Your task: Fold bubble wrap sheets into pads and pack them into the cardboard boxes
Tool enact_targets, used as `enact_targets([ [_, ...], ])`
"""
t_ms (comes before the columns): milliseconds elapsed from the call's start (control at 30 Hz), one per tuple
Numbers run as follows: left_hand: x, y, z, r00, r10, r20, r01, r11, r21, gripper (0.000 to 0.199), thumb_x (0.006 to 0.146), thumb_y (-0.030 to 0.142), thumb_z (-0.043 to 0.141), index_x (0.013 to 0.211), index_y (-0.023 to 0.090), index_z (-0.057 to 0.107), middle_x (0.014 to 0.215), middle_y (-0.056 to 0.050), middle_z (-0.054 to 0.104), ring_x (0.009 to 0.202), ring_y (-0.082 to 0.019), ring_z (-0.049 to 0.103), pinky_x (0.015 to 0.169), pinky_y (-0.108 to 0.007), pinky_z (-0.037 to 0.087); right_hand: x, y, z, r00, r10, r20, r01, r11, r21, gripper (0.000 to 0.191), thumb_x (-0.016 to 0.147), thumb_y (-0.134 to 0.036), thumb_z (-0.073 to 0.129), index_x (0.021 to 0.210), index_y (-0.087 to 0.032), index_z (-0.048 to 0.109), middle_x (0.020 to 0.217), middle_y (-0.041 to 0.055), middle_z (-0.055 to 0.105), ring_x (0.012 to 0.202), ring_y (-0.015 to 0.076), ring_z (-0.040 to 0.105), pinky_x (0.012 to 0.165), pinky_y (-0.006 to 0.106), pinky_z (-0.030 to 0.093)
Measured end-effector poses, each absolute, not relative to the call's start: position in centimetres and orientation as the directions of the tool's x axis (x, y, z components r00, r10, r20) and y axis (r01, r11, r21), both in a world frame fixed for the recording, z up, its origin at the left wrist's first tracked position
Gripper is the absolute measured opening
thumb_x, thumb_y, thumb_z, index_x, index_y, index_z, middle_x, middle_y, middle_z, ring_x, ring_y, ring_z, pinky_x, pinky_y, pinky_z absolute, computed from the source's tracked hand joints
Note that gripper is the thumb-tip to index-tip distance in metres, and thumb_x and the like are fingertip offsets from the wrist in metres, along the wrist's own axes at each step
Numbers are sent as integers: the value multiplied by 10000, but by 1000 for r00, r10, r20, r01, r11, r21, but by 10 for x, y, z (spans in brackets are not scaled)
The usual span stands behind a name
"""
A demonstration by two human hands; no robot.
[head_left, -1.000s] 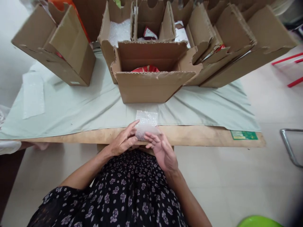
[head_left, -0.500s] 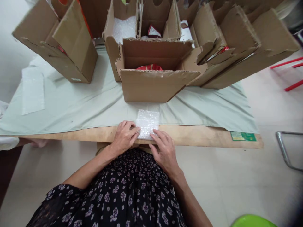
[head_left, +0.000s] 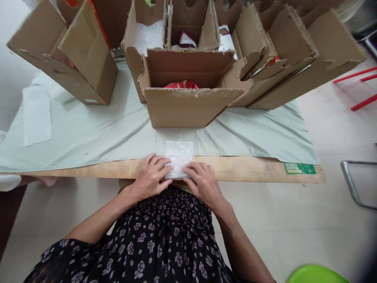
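A small, flat, rectangular piece of clear bubble wrap (head_left: 179, 155) lies at the table's near edge, partly on the cloth and partly on bare wood. My left hand (head_left: 151, 175) rests at its left side, fingertips on the plastic and the thumb spread toward the near corner. On the opposite side, my right hand (head_left: 203, 180) touches the lower right part with extended fingers, its thumb apart and close to the table edge. Both hands are open, and the wrap's middle shows between them.
Just beyond the wrap stands an open cardboard box (head_left: 191, 108) with red packaging inside. Several more open boxes line the back, and another box (head_left: 85, 67) stands at left. A white bubble-wrap sheet (head_left: 37, 116) lies on the pale green cloth (head_left: 97, 137). A green label (head_left: 300, 168) marks the right edge.
The bubble wrap has slid slightly toward the near table edge. My left thumb has spread away from its fingers, and my right hand has shifted a little along with the wrap.
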State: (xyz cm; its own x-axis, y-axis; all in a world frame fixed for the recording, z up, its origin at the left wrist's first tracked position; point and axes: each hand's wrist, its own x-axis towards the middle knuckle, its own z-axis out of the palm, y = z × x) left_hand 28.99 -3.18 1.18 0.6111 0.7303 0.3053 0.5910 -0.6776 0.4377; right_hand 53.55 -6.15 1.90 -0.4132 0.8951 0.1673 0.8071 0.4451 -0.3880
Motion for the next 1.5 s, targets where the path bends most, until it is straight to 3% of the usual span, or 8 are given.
enact_targets([
  [233,295,-29,12,385,841,381,560,-541,627,151,964,173,643,1071,180,750,974,-69,816,948,-234,739,905,-433,560,530,-53,17,-333,907,259,753,421,-506,187,1064,-249,562,1088,-196,739,981,54,806,876,206,702,848,370,489],
  [400,310,-8,8,288,902,321,697,-427,576,162,959,170,636,1063,156,760,904,-78,794,801,-215,709,798,-386,540,525,-54,28,-154,878,454,870,338,-359,195,1043,-284,606,1162,-185,724,1077,102,776,966,242,680,840,384,480],
  [567,314,-6,12,169,959,225,651,-281,706,272,944,262,660,1183,150,727,961,-86,745,809,-200,667,821,-378,547,517,-48,18,-332,889,315,850,427,-309,225,1015,-288,636,1205,-203,721,1138,100,773,964,256,649,808,400,463],
  [700,310,-23,24,24,996,-82,317,70,946,370,937,386,679,1223,151,688,990,-84,750,846,-188,693,826,-347,577,516,-37,8,-149,944,294,785,294,-545,205,1042,-288,571,1111,-217,751,1068,86,804,944,248,694,851,414,508],
  [867,321,-31,35,260,903,-341,-58,367,928,423,888,428,733,1209,158,686,1188,-122,776,1103,-252,725,994,-383,568,513,-43,19,-63,997,50,409,72,-910,214,1009,-368,594,1070,-234,750,986,46,805,877,209,734,817,354,594],
  [1133,333,-23,43,387,922,15,289,-137,948,166,905,186,593,1014,207,717,962,-42,786,879,-211,716,824,-348,572,553,-43,59,-225,970,90,454,186,-872,762,851,-500,817,1512,-240,543,1329,132,714,1075,248,727,980,413,610],
  [1300,337,-14,59,568,781,262,306,-496,813,138,932,177,623,1030,225,708,888,-38,771,813,-210,715,786,-370,604,561,-24,91,-418,905,85,579,337,-743,158,1005,-294,601,1018,-244,751,952,46,798,871,195,750,821,330,620],
  [1500,309,45,109,339,643,687,572,-721,392,614,901,283,765,1472,235,546,1486,-158,627,1484,-370,504,1208,-598,439,609,0,161,-175,927,331,693,355,-627,92,941,-333,714,1024,-346,751,898,28,791,725,235,746,622,362,621],
])
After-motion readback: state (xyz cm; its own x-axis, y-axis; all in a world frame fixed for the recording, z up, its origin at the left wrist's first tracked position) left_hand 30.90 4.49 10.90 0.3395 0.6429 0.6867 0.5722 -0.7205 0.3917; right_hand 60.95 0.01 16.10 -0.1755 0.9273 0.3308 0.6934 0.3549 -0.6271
